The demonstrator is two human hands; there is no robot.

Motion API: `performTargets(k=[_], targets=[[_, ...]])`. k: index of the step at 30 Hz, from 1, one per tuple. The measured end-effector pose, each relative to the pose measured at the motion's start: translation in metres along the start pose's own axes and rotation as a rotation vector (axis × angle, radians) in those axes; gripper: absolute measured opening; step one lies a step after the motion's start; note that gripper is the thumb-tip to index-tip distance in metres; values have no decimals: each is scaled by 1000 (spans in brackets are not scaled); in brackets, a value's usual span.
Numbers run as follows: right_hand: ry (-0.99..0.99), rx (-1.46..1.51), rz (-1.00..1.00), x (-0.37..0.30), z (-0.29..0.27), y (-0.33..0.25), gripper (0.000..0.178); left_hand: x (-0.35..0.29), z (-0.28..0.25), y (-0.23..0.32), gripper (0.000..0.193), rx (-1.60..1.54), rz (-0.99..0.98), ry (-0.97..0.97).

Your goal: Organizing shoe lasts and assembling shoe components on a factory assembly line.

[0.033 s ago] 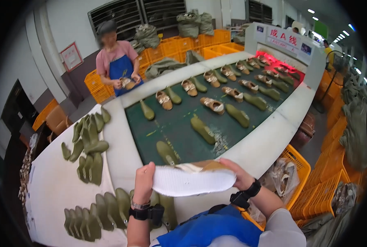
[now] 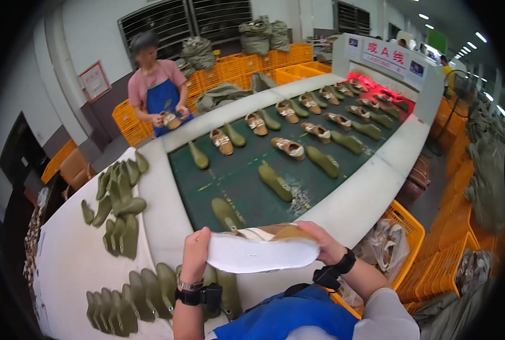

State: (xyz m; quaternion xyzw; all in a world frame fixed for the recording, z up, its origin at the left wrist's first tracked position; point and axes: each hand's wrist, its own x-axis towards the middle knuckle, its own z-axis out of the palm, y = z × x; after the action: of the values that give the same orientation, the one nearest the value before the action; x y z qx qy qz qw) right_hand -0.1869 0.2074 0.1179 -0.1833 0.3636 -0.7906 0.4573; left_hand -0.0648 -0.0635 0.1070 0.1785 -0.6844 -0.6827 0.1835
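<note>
Green belt lay between white ledges, white wall beyond; one co-worker far left. My left hand, right hand grasped one white-soled shoe.

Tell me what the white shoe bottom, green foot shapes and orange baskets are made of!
The white shoe bottom looks like matte rubber or foam, smooth and evenly coloured; I can't tell which. The green foot shapes seem hard plastic, faintly shiny and solid-coloured. The orange baskets look like moulded plastic, bright with regular holes.
</note>
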Motion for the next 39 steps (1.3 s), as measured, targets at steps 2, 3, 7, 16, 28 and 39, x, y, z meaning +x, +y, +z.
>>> performTargets(k=[2, 3, 7, 16, 28, 39], targets=[[97, -201, -61, 9, 6, 4, 20, 1, 6, -8, 28, 27, -7, -90], [121, -436, -100, 12, 10, 8, 17, -5, 13, -15, 35, -84, -9, -11], [-133, -1340, -754, 27, 41, 53, 27, -33, 37, -42, 73, -689, -212, -344], [-413, -1354, -561, 40, 48, 87, 68, -52, 37, -42, 92, -356, 13, -156], [-24, -1653, -635, 50, 46, 86, 58, -36, 43, -42, 59, -437, 21, 58], [136, -1448, -657, 81, 41, 53, 43, -28, 38, -42, 54, -1016, -321, -292]])
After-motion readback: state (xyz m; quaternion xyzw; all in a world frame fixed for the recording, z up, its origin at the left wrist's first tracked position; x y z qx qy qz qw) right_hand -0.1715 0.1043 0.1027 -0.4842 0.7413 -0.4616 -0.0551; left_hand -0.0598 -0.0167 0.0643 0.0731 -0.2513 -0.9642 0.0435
